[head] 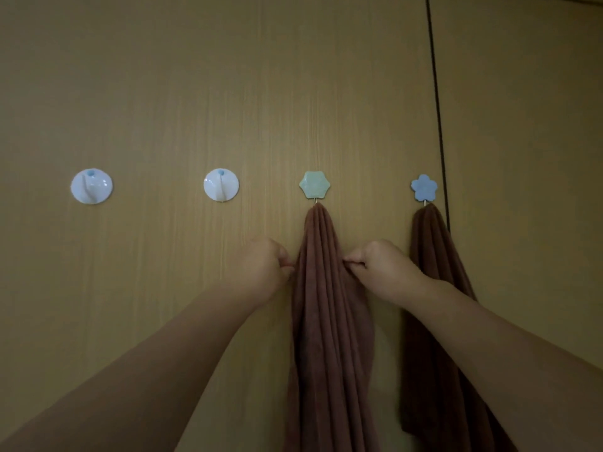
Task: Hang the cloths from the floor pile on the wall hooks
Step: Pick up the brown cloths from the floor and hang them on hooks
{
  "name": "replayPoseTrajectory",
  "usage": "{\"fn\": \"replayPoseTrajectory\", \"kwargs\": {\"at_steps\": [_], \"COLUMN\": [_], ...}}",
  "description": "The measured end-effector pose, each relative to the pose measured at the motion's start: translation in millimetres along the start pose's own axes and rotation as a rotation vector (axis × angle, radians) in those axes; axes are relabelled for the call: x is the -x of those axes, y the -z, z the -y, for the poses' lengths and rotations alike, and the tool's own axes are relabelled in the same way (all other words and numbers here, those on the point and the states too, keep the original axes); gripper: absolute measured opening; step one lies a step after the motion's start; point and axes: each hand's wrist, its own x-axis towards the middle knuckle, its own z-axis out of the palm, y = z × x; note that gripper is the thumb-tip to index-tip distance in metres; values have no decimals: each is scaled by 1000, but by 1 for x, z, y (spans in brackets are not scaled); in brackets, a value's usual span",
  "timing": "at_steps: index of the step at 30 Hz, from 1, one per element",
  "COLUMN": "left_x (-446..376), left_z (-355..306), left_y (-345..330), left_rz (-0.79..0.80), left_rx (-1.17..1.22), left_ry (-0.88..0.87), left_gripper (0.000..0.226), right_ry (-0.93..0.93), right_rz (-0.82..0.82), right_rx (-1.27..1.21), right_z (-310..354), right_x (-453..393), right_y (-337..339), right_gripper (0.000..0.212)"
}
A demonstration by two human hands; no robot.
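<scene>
Two brown cloths already hang on the wall. One brown cloth (329, 321) hangs from the green hook (315, 184) in the middle, and both hands are on it. The left hand (261, 269) pinches its left edge and the right hand (381, 265) pinches its right edge, a little way below the hook. The fingers of both hands are curled tight on the folds. I think the hands hold it there to pull the sides even, so the cloth sits well on the hook and does not slip off. This cloth is soft and fuzzy, and it falls in long, straight folds that start in a point at the hook.

Just to the right, the other brown cloth (434, 321) hangs from the blue flower hook (423, 187). No hand touches it. It looks darker and bunched.

On the left are two round white hooks (91, 186) (221, 185). Nothing hangs on them yet, so more cloths could go there. All the hooks sit in a row on the wooden wall (195, 76). The floor pile cannot be seen.
</scene>
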Motion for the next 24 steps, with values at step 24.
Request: {"fn": "replayPoseTrajectory", "kwargs": {"at_steps": [24], "left_x": [167], "left_z": [-47], "left_y": [-102], "left_rz": [286], "left_rx": [237], "left_ry": [-465], "left_gripper": [32], "right_ry": [-439], "right_rz": [94], "right_rx": [351], "right_z": [16], "right_x": [253], "right_y": [5], "right_gripper": [25]}}
